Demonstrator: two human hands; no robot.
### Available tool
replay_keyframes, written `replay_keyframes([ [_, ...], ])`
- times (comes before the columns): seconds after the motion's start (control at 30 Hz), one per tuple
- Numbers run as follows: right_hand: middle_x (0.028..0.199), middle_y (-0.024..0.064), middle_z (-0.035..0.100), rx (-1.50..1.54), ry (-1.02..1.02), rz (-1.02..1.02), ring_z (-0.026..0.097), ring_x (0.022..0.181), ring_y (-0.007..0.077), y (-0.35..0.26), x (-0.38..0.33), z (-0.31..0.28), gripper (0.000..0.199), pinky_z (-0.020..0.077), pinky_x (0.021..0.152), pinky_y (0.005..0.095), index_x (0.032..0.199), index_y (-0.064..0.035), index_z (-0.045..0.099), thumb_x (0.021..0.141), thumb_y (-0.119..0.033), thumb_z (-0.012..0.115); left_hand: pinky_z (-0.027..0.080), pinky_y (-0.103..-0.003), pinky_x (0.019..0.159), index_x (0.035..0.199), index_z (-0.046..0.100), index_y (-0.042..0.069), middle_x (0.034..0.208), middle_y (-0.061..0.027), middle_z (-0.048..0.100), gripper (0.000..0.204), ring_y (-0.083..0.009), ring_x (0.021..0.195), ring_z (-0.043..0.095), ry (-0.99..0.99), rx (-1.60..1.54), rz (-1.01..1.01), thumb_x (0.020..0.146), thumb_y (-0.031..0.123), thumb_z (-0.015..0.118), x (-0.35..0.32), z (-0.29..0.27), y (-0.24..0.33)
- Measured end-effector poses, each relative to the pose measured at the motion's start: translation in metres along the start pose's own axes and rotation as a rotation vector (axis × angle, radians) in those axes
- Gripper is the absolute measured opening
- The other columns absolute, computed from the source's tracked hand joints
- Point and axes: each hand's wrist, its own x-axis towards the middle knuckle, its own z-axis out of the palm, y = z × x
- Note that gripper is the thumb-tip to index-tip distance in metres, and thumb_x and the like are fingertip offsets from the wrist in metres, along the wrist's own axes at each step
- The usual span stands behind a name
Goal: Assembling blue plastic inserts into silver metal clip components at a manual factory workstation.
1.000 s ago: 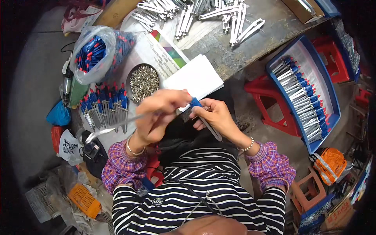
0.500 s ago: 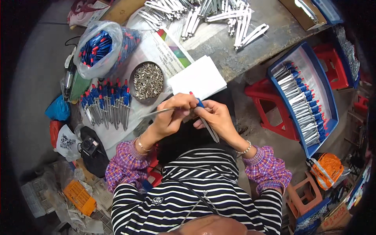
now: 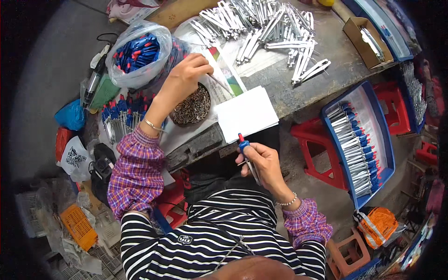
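My right hand (image 3: 264,164) is closed round what looks like a drawing compass (image 3: 244,145), with a blue head, a red tip and silver legs pointing down towards my lap. My left hand (image 3: 185,77) is over the far side of a round bowl (image 3: 209,103) of small metal rivet-like parts (image 3: 191,111). Its fingers pinch a thin metal tool (image 3: 220,84), perhaps tweezers, which slants out to the right. White paper sheets (image 3: 247,113) lie on the table's near edge, just beyond my right hand.
A plastic bag (image 3: 126,80) of blue-and-red heads stands at the far left, with assembled compasses (image 3: 122,120) below it. Silver leg pieces (image 3: 270,28) are heaped at the back. To the right, a blue tray (image 3: 390,158) of compasses rests on a red stool (image 3: 322,151).
My left hand has left my right hand and moved up and left to the bowl, still gripping the thin tool. My right hand has shifted slightly down, keeping the compass. The view has shifted a little.
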Motion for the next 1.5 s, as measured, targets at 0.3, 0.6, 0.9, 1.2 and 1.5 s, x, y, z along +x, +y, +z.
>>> replay_keyframes([
  [0.3, 0.080, 0.0112, 0.064, -0.033, 0.020, -0.067, 0.055, 0.054, 0.0096, -0.012, -0.006, 0.007, 0.024, 0.0441, 0.049, 0.0200, 0.107, 0.0031, 0.056, 0.092, -0.016, 0.055, 0.049, -0.029, 0.079, 0.101, 0.063, 0.000, 0.097, -0.0112, 0.066, 0.030, -0.0205, 0.088, 0.064, 0.104, -0.503, -0.275, 0.074, -0.009, 0.055, -0.004, -0.013, 0.056],
  [0.6, 0.086, 0.0148, 0.062, -0.203, 0.028, -0.154, 0.055, 0.057, 0.0130, -0.001, -0.016, 0.048, 0.056, 0.0438, 0.051, 0.0213, 0.136, -0.0037, 0.021, 0.089, -0.006, 0.052, 0.047, -0.023, 0.070, 0.103, 0.063, 0.001, 0.089, -0.0030, 0.065, 0.023, -0.0067, 0.076, 0.057, -0.148, -1.200, -0.589, 0.082, 0.008, 0.065, -0.073, -0.005, 0.136],
  [0.9, 0.125, 0.0176, 0.050, -0.310, -0.269, -0.294, 0.054, 0.111, 0.0234, 0.018, -0.010, 0.059, 0.058, 0.0466, 0.087, 0.0287, 0.138, -0.0033, 0.027, 0.088, -0.004, 0.056, 0.050, -0.026, 0.079, 0.105, 0.060, -0.001, 0.091, -0.0071, 0.065, 0.020, -0.0125, 0.086, 0.062, 0.207, -1.398, -0.731, 0.086, 0.001, 0.057, -0.139, -0.054, 0.099],
  [1.2, 0.105, 0.0123, 0.062, -0.481, -0.159, -0.153, 0.061, 0.090, 0.0162, 0.030, -0.011, 0.032, 0.034, 0.0484, 0.081, 0.0268, 0.119, 0.0024, 0.051, 0.087, -0.001, 0.056, 0.046, -0.023, 0.066, 0.103, 0.064, 0.003, 0.081, -0.0034, 0.066, 0.023, -0.0081, 0.075, 0.059, 0.287, -0.293, -1.059, 0.082, 0.006, 0.056, -0.265, -0.156, -0.110],
  [1.5, 0.095, 0.0109, 0.066, -0.573, -0.111, -0.078, 0.062, 0.089, 0.0137, 0.033, -0.012, 0.010, 0.023, 0.0499, 0.079, 0.0250, 0.108, 0.0050, 0.059, 0.086, -0.002, 0.058, 0.049, -0.029, 0.077, 0.104, 0.063, 0.004, 0.091, -0.0062, 0.068, 0.028, -0.0155, 0.083, 0.064, 0.429, -0.072, -1.125, 0.076, 0.005, 0.062, -0.285, -0.111, -0.150],
])
